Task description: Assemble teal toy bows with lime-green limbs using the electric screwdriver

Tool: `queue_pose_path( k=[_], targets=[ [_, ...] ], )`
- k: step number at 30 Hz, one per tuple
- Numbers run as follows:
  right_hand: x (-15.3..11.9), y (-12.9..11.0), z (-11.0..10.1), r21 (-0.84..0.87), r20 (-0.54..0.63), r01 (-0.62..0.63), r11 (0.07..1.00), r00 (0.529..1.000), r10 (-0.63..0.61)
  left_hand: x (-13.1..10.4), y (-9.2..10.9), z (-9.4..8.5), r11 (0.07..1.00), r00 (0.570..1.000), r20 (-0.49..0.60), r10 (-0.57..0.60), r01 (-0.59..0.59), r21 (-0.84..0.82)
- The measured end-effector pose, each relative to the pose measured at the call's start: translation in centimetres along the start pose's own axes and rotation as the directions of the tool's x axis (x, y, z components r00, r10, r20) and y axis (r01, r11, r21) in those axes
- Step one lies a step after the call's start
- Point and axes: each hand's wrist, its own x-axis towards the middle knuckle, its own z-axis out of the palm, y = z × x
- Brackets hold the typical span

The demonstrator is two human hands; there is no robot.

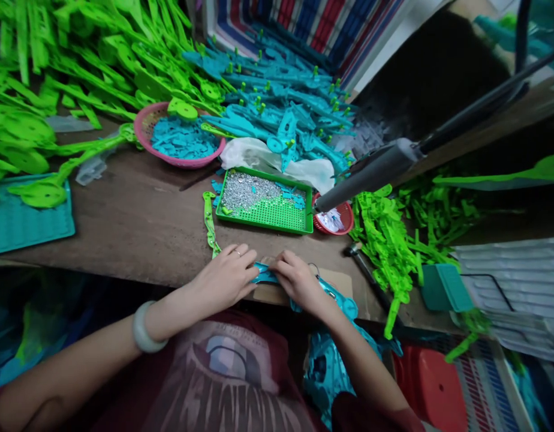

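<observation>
While left hand (227,274) touches blue plastic (265,274), right hand (298,280) pinches it.

brown table (137,222) stretching across the middle, red, white and blue striped sheet (299,24) rising behind it, red stool (439,384) standing at lower right, shadow filling the space below the table

Smooth plastic blue part (265,273), matt wood-like tabletop (124,216), glinting metal-looking bits (243,191), matt cloth shirt (232,384).
</observation>
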Motion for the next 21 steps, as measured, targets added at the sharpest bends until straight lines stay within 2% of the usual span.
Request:
queue_pose_path(
  k=[4, 8, 11, 14, 19, 21],
  targets=[
    [0.1, 0.3, 0.7, -0.024, -0.046, -0.014, 1.000, 0.999, 0.013, 0.6, -0.4, -0.1, 0.994, 0.995, 0.018, 0.096, -0.095, -0.061],
    [-0.3, 0.5, 1.7, -0.123, -0.114, -0.014, 0.992, 0.993, 0.000, 0.5, -0.1, 1.2, 0.977, 0.976, -0.052, 0.212, -0.212, 0.011],
    [-1.0, 0.4, 2.2, -0.200, -0.145, 0.029, 0.979, 0.988, -0.059, 0.0, 0.3, 2.0, 0.983, 0.980, -0.085, 0.179, -0.173, 0.066],
    [-1.6, 0.2, 2.1, -0.223, -0.123, 0.066, 0.973, 0.988, -0.095, -0.4, 0.7, 2.2, 0.988, 0.988, -0.086, 0.132, -0.124, 0.092],
    [-1.6, 0.1, 0.9, -0.374, -0.029, 0.111, 0.921, 0.991, -0.132, -0.1, 1.0, 2.0, 0.979, 0.985, -0.087, 0.147, -0.132, 0.158],
    [-1.5, 0.5, 0.5, -0.361, 0.009, 0.139, 0.922, 0.989, -0.145, 0.1, 0.9, 2.0, 0.974, 0.983, -0.090, 0.157, -0.139, 0.178]
  ],
)
